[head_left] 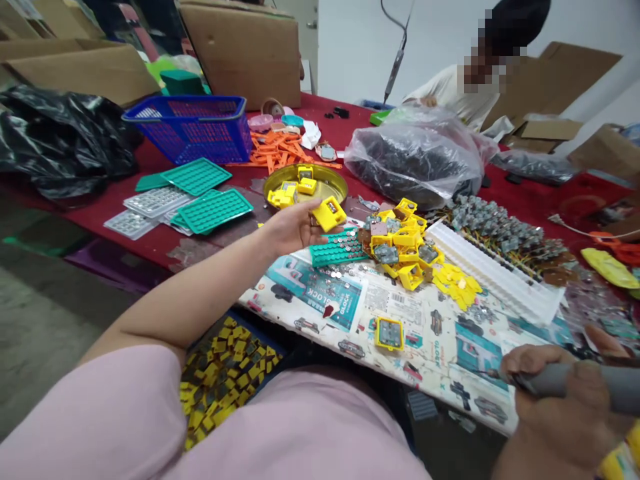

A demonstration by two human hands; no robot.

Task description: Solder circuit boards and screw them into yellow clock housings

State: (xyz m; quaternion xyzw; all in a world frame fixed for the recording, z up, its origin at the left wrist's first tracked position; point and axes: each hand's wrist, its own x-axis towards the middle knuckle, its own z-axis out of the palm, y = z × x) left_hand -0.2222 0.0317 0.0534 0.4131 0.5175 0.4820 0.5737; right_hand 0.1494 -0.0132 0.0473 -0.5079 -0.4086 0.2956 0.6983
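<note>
My left hand [295, 225] reaches out over the table and holds a small yellow plastic case [329, 214] between its fingertips, just in front of a round brass tray [334, 187] with a few more yellow cases. My right hand [555, 400] at the lower right is closed around a grey electric screwdriver [575, 381], its tip pointing left over the printed sheet [400, 313]. One yellow case with a circuit board [389, 333] lies alone on that sheet. A pile of yellow cases and boards [403, 243] sits past it, beside a green tray of button cells [336, 252].
A blue basket [193, 127], green trays [214, 209], orange parts [275, 150] and cardboard boxes stand at the back left. A clear bag of dark parts [415, 153] lies mid-table. Another person [460, 87] sits across. A box of yellow pieces [225, 373] is below the table edge.
</note>
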